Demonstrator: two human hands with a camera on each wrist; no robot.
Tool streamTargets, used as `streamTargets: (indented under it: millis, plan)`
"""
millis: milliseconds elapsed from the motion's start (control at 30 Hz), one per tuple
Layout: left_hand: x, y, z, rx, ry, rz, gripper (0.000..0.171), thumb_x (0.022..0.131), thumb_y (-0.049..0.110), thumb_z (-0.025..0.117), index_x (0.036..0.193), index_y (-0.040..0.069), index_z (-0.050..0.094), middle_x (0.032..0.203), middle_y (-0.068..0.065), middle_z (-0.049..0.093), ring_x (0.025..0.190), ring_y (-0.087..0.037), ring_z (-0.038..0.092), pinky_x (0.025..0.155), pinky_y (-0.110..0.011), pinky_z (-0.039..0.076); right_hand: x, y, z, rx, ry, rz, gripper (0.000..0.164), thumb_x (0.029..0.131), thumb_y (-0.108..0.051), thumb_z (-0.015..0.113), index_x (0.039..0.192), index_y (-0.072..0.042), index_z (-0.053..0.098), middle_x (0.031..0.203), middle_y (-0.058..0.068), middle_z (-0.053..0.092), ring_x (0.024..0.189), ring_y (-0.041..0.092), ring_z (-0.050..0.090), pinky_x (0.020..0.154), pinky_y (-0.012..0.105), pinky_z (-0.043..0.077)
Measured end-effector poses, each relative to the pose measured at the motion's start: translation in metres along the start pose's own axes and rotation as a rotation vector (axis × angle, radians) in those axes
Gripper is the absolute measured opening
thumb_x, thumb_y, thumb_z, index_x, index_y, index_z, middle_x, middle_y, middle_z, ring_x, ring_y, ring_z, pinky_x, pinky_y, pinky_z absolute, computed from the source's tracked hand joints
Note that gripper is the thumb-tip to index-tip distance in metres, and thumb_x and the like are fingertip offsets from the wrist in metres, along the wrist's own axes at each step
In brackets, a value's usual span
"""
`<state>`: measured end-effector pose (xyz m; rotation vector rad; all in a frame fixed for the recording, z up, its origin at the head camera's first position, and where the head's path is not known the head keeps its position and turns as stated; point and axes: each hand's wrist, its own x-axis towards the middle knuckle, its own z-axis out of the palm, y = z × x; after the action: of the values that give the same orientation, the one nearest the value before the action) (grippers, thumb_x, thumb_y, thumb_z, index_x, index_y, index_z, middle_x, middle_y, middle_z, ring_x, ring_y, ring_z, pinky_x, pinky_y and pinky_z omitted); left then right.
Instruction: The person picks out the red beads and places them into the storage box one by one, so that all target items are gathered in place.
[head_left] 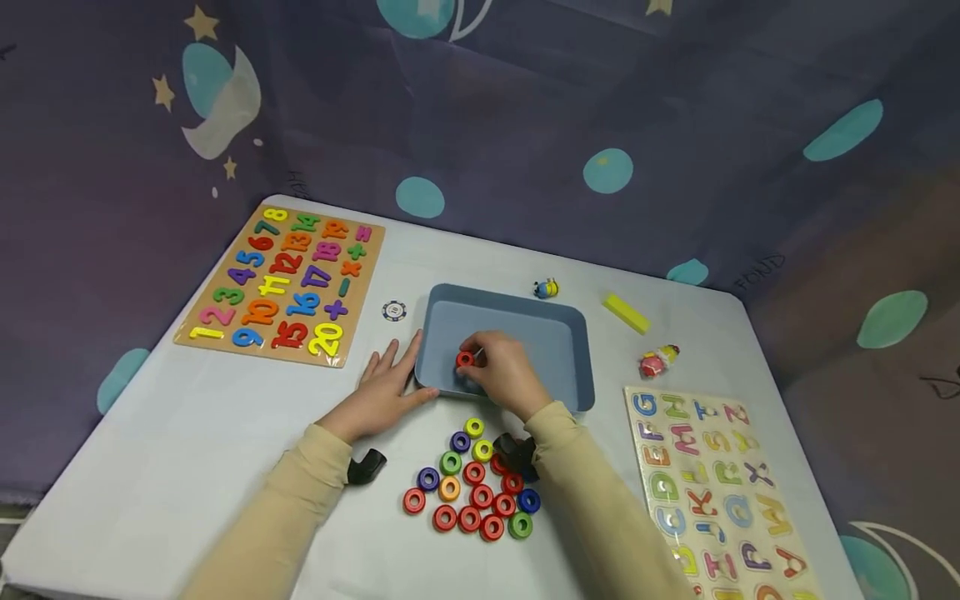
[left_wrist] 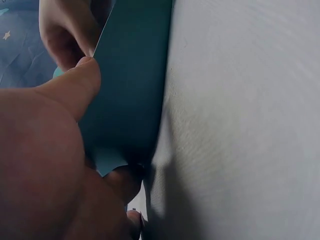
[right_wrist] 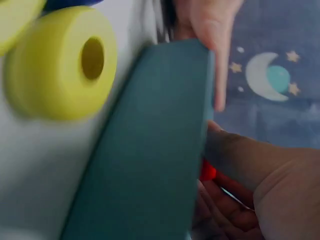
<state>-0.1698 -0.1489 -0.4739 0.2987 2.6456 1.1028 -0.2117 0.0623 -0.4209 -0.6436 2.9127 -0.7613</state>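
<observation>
The person's right hand [head_left: 504, 372] reaches over the near wall of a blue-grey tray [head_left: 573, 333] and pinches 1 red ring [head_left: 465, 360] between thumb and fingertips. The ring sits low inside the tray, close to its near left corner; whether it touches the tray floor cannot be told. In the right wrist view only a sliver of the red ring [right_wrist: 208, 172] shows behind the tray wall [right_wrist: 150, 150], with the curled fingers [right_wrist: 225, 210] around it.

The left hand [head_left: 386, 387] lies flat on the white table [head_left: 187, 450], fingers spread and straight, its thumb side pressed against the tray's left outer wall. The left wrist view confirms the thumb [left_wrist: 75, 85] resting along the tray's edge [left_wrist: 130, 85].

A loose cluster of rings [head_left: 472, 487] lies on the table just in front of the tray, between the 2 forearms: red, blue, green, yellow and orange pieces, lying flat and mostly touching one another. A yellow ring [right_wrist: 62, 62] fills the upper left of the right wrist view, just outside the tray wall.

A number puzzle board [head_left: 288, 279] occupies the far left of the table, and a letter puzzle board [head_left: 712, 483] the near right. Beyond the tray lie a small round token [head_left: 393, 311], a small blue-and-yellow figure [head_left: 547, 288], a yellow block [head_left: 626, 313] and a red-and-yellow toy [head_left: 658, 361], all apart from one another.
</observation>
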Motion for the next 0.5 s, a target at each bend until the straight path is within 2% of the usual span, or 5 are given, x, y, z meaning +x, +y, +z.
streamTargets:
  millis: [233,500]
  plan:
    - [0.0013,0.0096,0.0042,0.008,-0.003,0.022,0.093,0.091,0.058,0.053,0.155,0.027,-0.006,0.161,-0.008,0.019,0.151,-0.031,-0.003,0.121,-0.054,-0.007,0.0076,-0.0048,0.0106,0.015,-0.063,0.027,0.029,0.083,-0.021,0.077,0.109,-0.009,0.068,0.099,0.005,0.068,0.084,0.015,0.064,0.073,0.029,0.055]
    - [-0.0002,0.0010,0.0006,0.011,0.006,-0.006,0.092,0.091,0.061,0.051,0.155,0.029,-0.008,0.161,-0.010,0.018,0.151,-0.031,-0.005,0.121,-0.054,-0.008,0.0012,-0.0082,0.0064,0.036,-0.040,0.039,0.028,0.085,-0.021,0.074,0.111,-0.010,0.068,0.104,0.006,0.067,0.087,0.016,0.064,0.074,0.031,0.055]
